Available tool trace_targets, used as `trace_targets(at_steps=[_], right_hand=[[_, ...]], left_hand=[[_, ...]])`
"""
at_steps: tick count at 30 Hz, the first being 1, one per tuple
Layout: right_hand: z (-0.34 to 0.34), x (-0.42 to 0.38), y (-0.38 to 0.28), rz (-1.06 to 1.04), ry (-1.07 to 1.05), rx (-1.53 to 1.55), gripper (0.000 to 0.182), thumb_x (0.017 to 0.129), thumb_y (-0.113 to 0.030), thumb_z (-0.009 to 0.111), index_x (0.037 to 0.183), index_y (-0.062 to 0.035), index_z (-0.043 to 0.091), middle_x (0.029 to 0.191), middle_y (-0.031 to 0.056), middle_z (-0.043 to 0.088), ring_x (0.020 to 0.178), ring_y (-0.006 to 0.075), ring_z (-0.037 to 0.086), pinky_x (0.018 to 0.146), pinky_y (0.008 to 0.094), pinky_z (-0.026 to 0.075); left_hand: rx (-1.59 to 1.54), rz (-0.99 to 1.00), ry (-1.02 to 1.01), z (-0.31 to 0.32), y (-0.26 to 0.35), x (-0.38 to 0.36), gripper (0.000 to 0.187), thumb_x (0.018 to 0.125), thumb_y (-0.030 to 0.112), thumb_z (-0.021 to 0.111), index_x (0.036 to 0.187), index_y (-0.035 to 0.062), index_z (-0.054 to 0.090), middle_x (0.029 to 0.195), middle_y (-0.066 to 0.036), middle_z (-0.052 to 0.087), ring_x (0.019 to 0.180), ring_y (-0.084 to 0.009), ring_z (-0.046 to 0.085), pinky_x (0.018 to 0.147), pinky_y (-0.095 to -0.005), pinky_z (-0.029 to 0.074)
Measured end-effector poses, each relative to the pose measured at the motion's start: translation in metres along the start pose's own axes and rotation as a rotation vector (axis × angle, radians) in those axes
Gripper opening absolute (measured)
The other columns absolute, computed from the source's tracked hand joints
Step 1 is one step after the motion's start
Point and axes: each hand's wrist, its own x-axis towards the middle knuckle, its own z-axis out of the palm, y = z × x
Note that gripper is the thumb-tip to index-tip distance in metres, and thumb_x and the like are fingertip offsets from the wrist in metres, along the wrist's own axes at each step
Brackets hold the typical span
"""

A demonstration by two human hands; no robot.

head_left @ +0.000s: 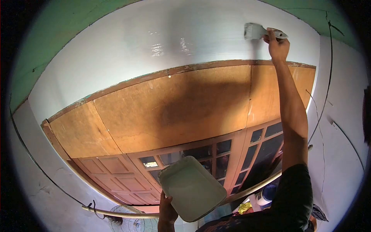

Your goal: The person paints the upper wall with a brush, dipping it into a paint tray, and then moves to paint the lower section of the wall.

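High at the upper right, my right hand (279, 47) grips the handle of a wide paint brush (254, 31), its bristles against the white upper wall (216, 27). Wet, shiny marks show on that wall left of the brush. Low in the middle, my left hand (167, 210) holds a rounded rectangular tray (195, 189) by its left edge. Pale paint or a pale coating covers the tray's inside; which of these I cannot tell.
Orange-brown wood panels (170, 112) lie below the white wall, above pink doors with glass panes (116, 178). A pole (251, 189) crosses below. A wire cage (135, 222) stands at the bottom. Black cables (34, 162) hang at both sides. The ceiling (50, 42) is green.
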Motion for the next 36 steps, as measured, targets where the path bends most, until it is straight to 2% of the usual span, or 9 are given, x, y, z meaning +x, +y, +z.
trace_targets(at_steps=[8,13,15,19,22,23,25,27,36], right_hand=[[0.092,-0.033,-0.062,-0.170,-0.095,0.338,0.022,0.099,-0.018,0.069,0.100,0.0030,0.075,0.084,0.0103,0.076,0.074,0.0170,0.074,0.068,0.0296,0.059],[0.188,-0.065,-0.083,-0.089,-0.227,0.237,0.026,0.094,-0.025,0.074,0.093,0.0012,0.076,0.079,0.0078,0.076,0.073,0.0141,0.074,0.070,0.0287,0.058],[0.199,-0.061,-0.071,-0.232,-0.167,-0.033,0.028,0.093,-0.028,0.074,0.092,-0.0006,0.077,0.075,0.0062,0.076,0.073,0.0131,0.074,0.071,0.0304,0.057],[0.140,-0.034,-0.053,-0.113,-0.184,0.131,0.023,0.097,-0.023,0.070,0.096,-0.0020,0.078,0.079,0.0065,0.076,0.074,0.0145,0.074,0.071,0.0305,0.058],[0.070,0.029,0.007,-0.195,-0.122,-0.138,0.032,0.098,-0.028,0.073,0.106,0.0033,0.074,0.092,0.0113,0.077,0.078,0.0184,0.075,0.074,0.0295,0.061],[0.050,0.028,-0.002,-0.154,-0.113,0.151,0.034,0.096,-0.028,0.075,0.106,0.0037,0.075,0.091,0.0114,0.077,0.080,0.0193,0.075,0.074,0.0294,0.061],[0.014,0.059,0.018,-0.077,0.051,-0.218,0.032,0.095,-0.025,0.075,0.106,0.0058,0.075,0.086,0.0138,0.077,0.078,0.0196,0.075,0.074,0.0296,0.061],[0.000,0.058,0.001,-0.013,0.159,-0.106,0.029,0.095,-0.021,0.074,0.105,0.0066,0.074,0.086,0.0146,0.076,0.077,0.0198,0.075,0.073,0.0301,0.062],[0.104,-0.031,-0.053,-0.187,-0.132,0.099,0.020,0.097,-0.016,0.071,0.102,0.0034,0.073,0.090,0.0106,0.076,0.074,0.0173,0.074,0.070,0.0293,0.059]], left_hand=[[-0.016,-0.002,0.028,-0.002,-0.004,0.001,0.079,0.081,0.020,0.072,0.150,0.0053,0.035,0.139,-0.016,0.053,0.125,-0.0365,0.057,0.103,-0.0512,0.053],[-0.036,0.020,0.000,0.012,-0.001,-0.011,0.072,0.084,0.020,0.070,0.147,0.0046,0.039,0.136,-0.016,0.056,0.125,-0.0354,0.059,0.105,-0.0505,0.053],[-0.034,0.004,0.002,0.015,0.001,-0.014,0.071,0.084,0.020,0.070,0.147,0.0042,0.039,0.136,-0.016,0.056,0.125,-0.0354,0.059,0.105,-0.0502,0.053],[-0.026,0.014,-0.011,0.020,0.002,-0.016,0.070,0.085,0.019,0.069,0.146,0.0028,0.039,0.136,-0.016,0.056,0.125,-0.0352,0.059,0.105,-0.0500,0.053],[0.000,0.037,0.046,0.019,-0.002,-0.015,0.070,0.084,0.018,0.068,0.146,0.0021,0.040,0.134,-0.016,0.058,0.124,-0.0348,0.060,0.105,-0.0501,0.053],[-0.002,0.040,0.042,0.017,-0.002,-0.013,0.070,0.084,0.018,0.068,0.146,0.0021,0.040,0.134,-0.016,0.058,0.124,-0.0348,0.060,0.105,-0.0501,0.053],[-0.013,0.019,0.042,0.014,-0.003,-0.009,0.071,0.083,0.018,0.069,0.146,0.0026,0.040,0.134,-0.016,0.058,0.124,-0.0347,0.060,0.105,-0.0505,0.052],[-0.006,0.019,0.045,0.016,-0.002,-0.009,0.071,0.083,0.018,0.069,0.146,0.0028,0.039,0.134,-0.016,0.057,0.124,-0.0348,0.059,0.105,-0.0504,0.052],[0.019,0.031,0.048,0.018,-0.005,-0.009,0.073,0.083,0.020,0.070,0.147,0.0027,0.039,0.137,-0.016,0.056,0.124,-0.0350,0.060,0.103,-0.0498,0.054]])
